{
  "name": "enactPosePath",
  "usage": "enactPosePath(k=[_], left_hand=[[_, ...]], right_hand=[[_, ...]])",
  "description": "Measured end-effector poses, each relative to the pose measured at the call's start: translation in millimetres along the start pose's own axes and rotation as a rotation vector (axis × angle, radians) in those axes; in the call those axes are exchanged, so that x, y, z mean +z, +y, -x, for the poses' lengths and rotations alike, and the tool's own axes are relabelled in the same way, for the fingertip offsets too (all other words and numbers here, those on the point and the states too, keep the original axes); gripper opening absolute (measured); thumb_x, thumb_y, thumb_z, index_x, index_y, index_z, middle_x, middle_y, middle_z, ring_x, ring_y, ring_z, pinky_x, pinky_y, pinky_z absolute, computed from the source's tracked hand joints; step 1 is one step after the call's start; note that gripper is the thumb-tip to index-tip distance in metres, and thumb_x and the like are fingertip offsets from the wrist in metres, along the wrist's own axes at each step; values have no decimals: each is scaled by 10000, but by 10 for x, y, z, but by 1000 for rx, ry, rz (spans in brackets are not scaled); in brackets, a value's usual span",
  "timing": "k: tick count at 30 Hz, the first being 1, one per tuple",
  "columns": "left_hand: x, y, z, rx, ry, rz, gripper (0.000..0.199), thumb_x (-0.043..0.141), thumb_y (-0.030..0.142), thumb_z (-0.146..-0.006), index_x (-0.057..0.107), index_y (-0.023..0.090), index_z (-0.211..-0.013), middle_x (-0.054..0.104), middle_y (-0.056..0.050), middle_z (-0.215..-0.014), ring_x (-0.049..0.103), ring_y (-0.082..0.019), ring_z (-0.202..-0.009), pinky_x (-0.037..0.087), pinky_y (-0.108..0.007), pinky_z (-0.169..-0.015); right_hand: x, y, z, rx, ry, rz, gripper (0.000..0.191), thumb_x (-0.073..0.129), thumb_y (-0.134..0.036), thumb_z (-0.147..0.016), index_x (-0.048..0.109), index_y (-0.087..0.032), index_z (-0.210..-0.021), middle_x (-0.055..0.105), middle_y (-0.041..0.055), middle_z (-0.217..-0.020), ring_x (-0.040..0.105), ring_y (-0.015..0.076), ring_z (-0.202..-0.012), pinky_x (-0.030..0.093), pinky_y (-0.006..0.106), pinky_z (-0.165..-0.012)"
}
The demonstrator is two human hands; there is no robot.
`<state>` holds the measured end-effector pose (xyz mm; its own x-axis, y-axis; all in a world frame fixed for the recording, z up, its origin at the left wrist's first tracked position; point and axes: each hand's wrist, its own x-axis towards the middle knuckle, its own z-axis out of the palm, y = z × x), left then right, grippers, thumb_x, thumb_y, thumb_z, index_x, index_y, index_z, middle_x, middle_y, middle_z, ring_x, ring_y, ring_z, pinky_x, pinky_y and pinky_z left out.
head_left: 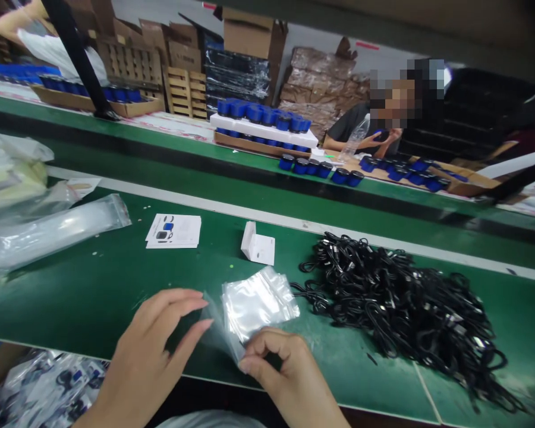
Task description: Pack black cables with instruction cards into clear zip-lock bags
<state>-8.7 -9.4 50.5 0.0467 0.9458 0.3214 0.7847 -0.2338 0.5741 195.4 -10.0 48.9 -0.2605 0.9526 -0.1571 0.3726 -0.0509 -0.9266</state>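
Observation:
A small clear plastic bag [218, 327] hangs tilted between my hands near the table's front edge. My right hand [283, 362] pinches its lower corner between thumb and fingers. At the bag's other side is my left hand [160, 339], thumb and fingers apart, the fingertips at the film's edge; whether they touch it is hard to tell. Just beyond the right hand lies a loose stack of clear plastic bags [258, 303]. Behind that stack stand folded white leaflets [258, 245]. Flat printed leaflets [175, 230] lie farther left. A big heap of coiled black cables [383, 297] spreads to the right.
A long packet of clear bags [62, 229] lies at the left. Filled bags [53, 380] sit below the table edge, lower left. Across the green table, blue-and-black round items [312, 167] line a raised ledge. A co-worker [361, 128] sits behind it beside a plastic bottle [356, 139].

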Motion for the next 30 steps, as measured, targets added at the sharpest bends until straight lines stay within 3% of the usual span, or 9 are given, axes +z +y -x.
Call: enactPosePath(k=[2, 5, 9, 12, 18, 24, 27, 30], left_hand=[[18, 31, 59, -2, 33, 44, 207, 597, 461, -807, 643, 266, -860, 721, 19, -838, 691, -160, -757, 539, -234, -733], [81, 139, 118, -68, -169, 181, 169, 622, 428, -789, 668, 279, -853, 739, 52, -735, 698, -123, -612, 539, -161, -574], [181, 291, 137, -314, -268, 379, 226, 543, 426, -818, 684, 250, -798, 735, 34, -686, 703, -138, -613, 534, -168, -589], [206, 345, 127, -407, -291, 469, 245, 517, 411, -818, 684, 238, -773, 718, 28, -665, 705, -152, -635, 524, -171, -584], [209, 289, 104, -403, -345, 482, 240, 498, 370, -810, 620, 220, -667, 608, 34, -581, 635, -147, -584, 470, -179, -530], [281, 103, 65, -394, -412, 415, 269, 472, 340, -842, 532, 199, -622, 504, 51, -547, 502, -115, -519, 385, -183, -471], [295, 77, 47, -395, -412, 417, 271, 486, 366, -843, 550, 199, -640, 572, 42, -572, 558, -127, -554, 422, -188, -503], [298, 107, 46, -381, -435, 468, 206, 507, 351, -836, 602, 209, -721, 667, 29, -652, 649, -146, -624, 483, -192, -572]], right_hand=[[50, -6, -26, 31, 38, 0, 119, 685, -144, -735, 648, -160, -624, 636, -12, -620, 565, 125, -600, 416, 203, -577], [113, 7, -47, -7, 51, 19, 130, 659, -145, -742, 621, -162, -619, 618, -14, -614, 547, 120, -579, 412, 201, -556], [170, 55, -57, -126, 63, 65, 138, 621, -139, -764, 608, -173, -631, 618, -15, -636, 557, 120, -588, 409, 198, -556], [185, 84, -56, -168, 70, 102, 122, 620, -112, -751, 608, -176, -648, 621, -21, -646, 569, 117, -596, 398, 195, -556], [248, 138, -52, -292, 133, 176, 136, 609, -80, -760, 574, -189, -686, 608, -16, -690, 573, 133, -634, 406, 214, -587], [426, 243, -67, -477, 313, 341, 177, 474, -119, -867, 563, -189, -731, 606, 52, -779, 584, 186, -685, 476, 274, -598], [437, 245, -55, -439, 318, 337, 125, 473, -141, -878, 590, -178, -899, 645, 66, -810, 628, 200, -704, 520, 296, -616], [407, 212, -47, -479, 289, 424, 272, 452, -135, -870, 568, -128, -1116, 703, 100, -867, 678, 229, -721, 552, 321, -618]])
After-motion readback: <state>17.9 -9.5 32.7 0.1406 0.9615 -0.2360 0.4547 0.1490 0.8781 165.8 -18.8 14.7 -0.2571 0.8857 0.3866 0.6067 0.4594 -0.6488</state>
